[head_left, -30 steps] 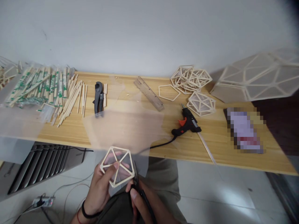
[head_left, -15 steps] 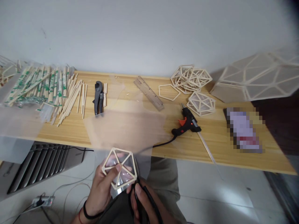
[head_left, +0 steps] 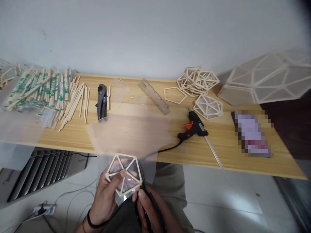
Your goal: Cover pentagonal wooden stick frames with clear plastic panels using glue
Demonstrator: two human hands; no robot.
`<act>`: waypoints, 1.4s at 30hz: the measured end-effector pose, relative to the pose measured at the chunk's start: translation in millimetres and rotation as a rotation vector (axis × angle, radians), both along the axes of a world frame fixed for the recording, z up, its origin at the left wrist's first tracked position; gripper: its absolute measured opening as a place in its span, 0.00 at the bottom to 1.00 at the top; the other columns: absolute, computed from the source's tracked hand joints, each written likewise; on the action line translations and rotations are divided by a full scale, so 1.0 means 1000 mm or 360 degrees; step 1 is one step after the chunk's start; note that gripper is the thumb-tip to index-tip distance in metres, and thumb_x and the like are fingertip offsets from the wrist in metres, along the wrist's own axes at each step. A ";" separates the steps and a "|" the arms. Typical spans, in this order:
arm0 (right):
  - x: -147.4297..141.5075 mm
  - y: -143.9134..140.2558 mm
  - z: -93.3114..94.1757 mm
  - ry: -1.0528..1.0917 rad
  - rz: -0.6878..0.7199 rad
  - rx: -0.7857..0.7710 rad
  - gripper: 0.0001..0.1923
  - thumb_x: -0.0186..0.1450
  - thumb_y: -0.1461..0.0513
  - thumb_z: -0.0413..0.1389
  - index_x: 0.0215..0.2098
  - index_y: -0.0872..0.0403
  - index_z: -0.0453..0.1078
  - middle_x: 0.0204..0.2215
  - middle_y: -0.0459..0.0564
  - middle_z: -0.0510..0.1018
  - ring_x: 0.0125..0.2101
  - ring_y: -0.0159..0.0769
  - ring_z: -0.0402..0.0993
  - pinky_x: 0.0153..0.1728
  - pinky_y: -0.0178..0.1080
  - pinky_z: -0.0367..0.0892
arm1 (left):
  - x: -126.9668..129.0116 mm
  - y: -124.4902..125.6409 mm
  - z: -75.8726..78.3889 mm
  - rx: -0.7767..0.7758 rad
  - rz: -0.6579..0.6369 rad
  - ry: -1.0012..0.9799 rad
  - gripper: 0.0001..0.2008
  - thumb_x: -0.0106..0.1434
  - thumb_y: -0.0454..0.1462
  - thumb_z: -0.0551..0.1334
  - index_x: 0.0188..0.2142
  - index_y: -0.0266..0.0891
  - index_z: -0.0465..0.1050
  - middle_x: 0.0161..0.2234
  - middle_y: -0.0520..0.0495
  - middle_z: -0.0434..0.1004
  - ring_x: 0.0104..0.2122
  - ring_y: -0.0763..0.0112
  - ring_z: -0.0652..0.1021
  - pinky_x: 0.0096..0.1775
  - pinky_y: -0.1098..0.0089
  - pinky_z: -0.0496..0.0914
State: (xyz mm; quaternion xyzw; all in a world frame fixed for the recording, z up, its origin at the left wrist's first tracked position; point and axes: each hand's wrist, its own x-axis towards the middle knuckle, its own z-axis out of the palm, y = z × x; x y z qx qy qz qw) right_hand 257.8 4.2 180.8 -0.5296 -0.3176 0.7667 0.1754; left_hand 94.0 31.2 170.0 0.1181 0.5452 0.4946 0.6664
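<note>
My left hand (head_left: 104,197) holds a small pentagon frame of wooden sticks (head_left: 124,174) with a clear film stuck to it, low in the view, in front of the table's near edge. My thumb lies across the frame's left side. My right hand (head_left: 152,212) grips black scissors (head_left: 143,200) whose blades meet the frame's lower right edge. Part of the scissors is hidden by my fingers.
A wooden table (head_left: 218,145) carries a translucent sheet (head_left: 128,131), a black glue gun (head_left: 194,126) with its cord, a ruler (head_left: 154,96), black cutters (head_left: 102,102), piles of sticks (head_left: 48,94), several stick frames (head_left: 198,81) and a large faceted shell (head_left: 264,79).
The frame has turned slightly in my left hand and sunk a little. My right hand with the scissors has closed in on its lower right edge.
</note>
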 end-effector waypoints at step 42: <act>0.017 0.016 -0.022 0.0273 0.0251 0.0049 0.35 0.71 0.31 0.40 0.39 0.52 0.65 0.24 0.39 0.65 0.19 0.25 0.60 0.22 0.30 0.60 | -0.008 0.002 0.008 -0.0059 -0.0086 0.0099 0.32 0.59 0.45 0.73 0.61 0.35 0.75 0.40 0.37 0.88 0.34 0.52 0.87 0.34 0.63 0.79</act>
